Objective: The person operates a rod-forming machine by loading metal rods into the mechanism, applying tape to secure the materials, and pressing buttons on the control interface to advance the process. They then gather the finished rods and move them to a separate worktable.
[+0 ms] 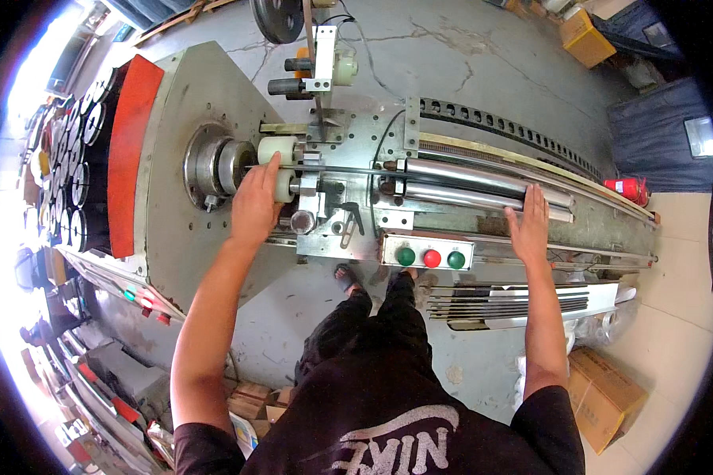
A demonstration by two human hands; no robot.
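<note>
A long machine bed carries a thin dark rod point(348, 169), which runs from the round metal chuck point(234, 164) at the left toward two polished metal rollers point(467, 194). My left hand point(255, 204) is closed around the rod's left end, close to the chuck and beside white plastic rollers point(277, 148); its thumb is hidden. Farther right, my right hand point(532, 226) lies flat over the polished rollers, fingers stretched out and thumb apart. Whether its fingertips touch the rod, I cannot tell.
A panel with green and red buttons point(432, 258) fronts the bed. Several thin rods point(515, 305) lie on a rack at the near right, above a cardboard box point(604, 398). An upright bracket with rollers point(322, 59) rises behind. Black spools point(78, 186) stand left.
</note>
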